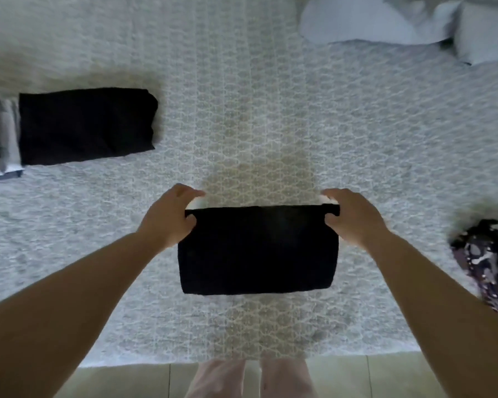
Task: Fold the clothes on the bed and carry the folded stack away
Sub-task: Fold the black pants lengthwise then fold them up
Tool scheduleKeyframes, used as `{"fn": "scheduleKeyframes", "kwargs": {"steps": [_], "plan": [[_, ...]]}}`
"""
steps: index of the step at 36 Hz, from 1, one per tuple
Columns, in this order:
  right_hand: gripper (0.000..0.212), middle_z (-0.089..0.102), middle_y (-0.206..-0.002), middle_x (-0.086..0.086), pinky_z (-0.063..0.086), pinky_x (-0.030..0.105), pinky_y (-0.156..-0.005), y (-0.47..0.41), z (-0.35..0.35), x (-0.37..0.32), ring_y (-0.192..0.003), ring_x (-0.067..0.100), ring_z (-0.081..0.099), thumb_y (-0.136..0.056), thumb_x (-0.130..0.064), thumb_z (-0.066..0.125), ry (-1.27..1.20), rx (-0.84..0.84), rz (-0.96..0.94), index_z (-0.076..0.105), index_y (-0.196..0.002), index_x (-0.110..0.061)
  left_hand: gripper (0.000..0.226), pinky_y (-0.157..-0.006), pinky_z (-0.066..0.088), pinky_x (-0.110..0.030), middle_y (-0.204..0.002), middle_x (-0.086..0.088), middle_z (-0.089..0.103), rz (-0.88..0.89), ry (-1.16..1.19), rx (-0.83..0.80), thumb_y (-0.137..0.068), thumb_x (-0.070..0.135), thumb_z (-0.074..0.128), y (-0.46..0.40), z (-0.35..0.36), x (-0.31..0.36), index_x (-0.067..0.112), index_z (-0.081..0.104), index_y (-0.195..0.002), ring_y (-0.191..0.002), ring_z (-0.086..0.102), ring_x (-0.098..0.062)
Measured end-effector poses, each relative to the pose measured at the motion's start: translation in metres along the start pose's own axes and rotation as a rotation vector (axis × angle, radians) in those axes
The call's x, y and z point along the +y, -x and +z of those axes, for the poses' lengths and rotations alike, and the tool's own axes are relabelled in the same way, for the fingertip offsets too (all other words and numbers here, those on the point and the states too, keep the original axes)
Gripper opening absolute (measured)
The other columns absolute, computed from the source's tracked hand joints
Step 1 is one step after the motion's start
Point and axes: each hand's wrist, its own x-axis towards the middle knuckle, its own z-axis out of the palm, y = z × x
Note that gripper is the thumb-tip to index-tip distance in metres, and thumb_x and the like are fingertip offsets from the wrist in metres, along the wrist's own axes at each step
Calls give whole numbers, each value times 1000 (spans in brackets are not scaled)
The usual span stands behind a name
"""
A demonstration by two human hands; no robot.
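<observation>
Where the patterned bedspread (256, 124) runs toward the foot of the bed, a person folds laundry, seen from above.

Black garment: a folded black garment (258, 249) sits between the two hands, in the middle of the bedspread's near half; whether its lower edge rests on the bedspread or hangs just above it cannot be told.

Left hand: the left hand (167, 218) pinches the garment's top left corner, thumb in front, fingers curled over the far edge.

Right hand: the right hand (352, 216) pinches the top right corner the same way, so the top edge is stretched straight between both hands.

Folded pile: another black folded piece (87, 124) lies on the bedspread, well to the left of the held garment and farther from the person; just beside it at the left edge lie grey and dark clothes (0, 133).

Patterned cloth: a dark printed cloth (489, 262) lies crumpled to the right of the held garment, near the right forearm.

Pillows: pale pillows (414, 21) lie at the bedspread's far right corner.
</observation>
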Motion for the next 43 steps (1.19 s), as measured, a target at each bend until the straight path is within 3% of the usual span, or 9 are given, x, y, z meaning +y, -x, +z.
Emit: {"fn": "scheduleKeyframes", "kwargs": {"steps": [3,6,9,17,23,27,30,38,43], "plan": [[58,17,-157,1,23,43,-112,-5,46,-15,-143,25,16,-97,-48,35,273,66,-28,19,-149,-26,58,-115,21,-44,-157,4,18,80,-206,-36,-96,50,35,3,40,7,31,24,-149,-141,20,-23],[63,0,-160,-2,9,49,-117,-5,94,-28,-147,23,-7,-97,-55,18,170,58,34,5,-152,-27,70,-114,-4,-54,-155,17,-16,4,-262,-94,-82,70,-1,7,87,27,45,-5,-147,-146,-14,-19],[66,-6,-160,-3,10,53,-115,-9,123,-29,-146,23,-11,-95,-56,13,116,146,84,0,-152,-26,64,-112,-8,-58,-156,16,-20,-102,-214,-9,-79,72,-9,1,118,31,51,-19,-139,-143,-22,-17],[73,-5,-160,2,11,52,-117,-32,155,-20,-146,26,-10,-90,-59,7,96,269,79,4,-152,-21,64,-112,6,-61,-159,6,0,-68,-239,147,-88,70,-4,-20,146,16,45,-2,-147,-144,-12,-19],[72,-13,-159,-7,13,48,-117,-28,135,-17,-145,17,-16,-91,-62,13,-6,181,25,-3,-151,-27,72,-115,-1,-55,-157,8,-17,-111,-169,92,-83,76,3,-16,132,21,46,-8,-147,-143,-22,-15],[88,5,-158,-1,28,48,-109,-20,119,-7,-144,23,9,-83,-67,45,-400,273,260,8,-151,-25,94,-112,21,-46,-156,-3,5,-546,286,344,-75,73,48,3,125,20,32,10,-151,-142,10,-26],[104,32,-145,11,39,48,-104,-22,110,2,-131,32,38,-68,-71,63,-725,178,571,27,-146,-12,104,-101,39,-48,-141,-12,34,-909,550,237,-65,74,61,12,123,10,16,27,-144,-129,38,-34],[95,66,-109,13,50,43,-94,-18,90,8,-97,33,64,-50,-66,78,-945,-331,662,59,-121,-6,101,-89,53,-46,-110,-14,65,-1068,998,-93,-53,78,70,21,109,12,5,55,-122,-97,64,-35],[82,69,-104,15,53,46,-89,-22,87,-5,-90,35,68,-57,-61,80,-985,-421,706,62,-116,-8,70,-58,58,-38,-91,-15,74,-960,1365,-364,-62,60,76,20,86,0,10,64,-110,-79,72,-33]]}}
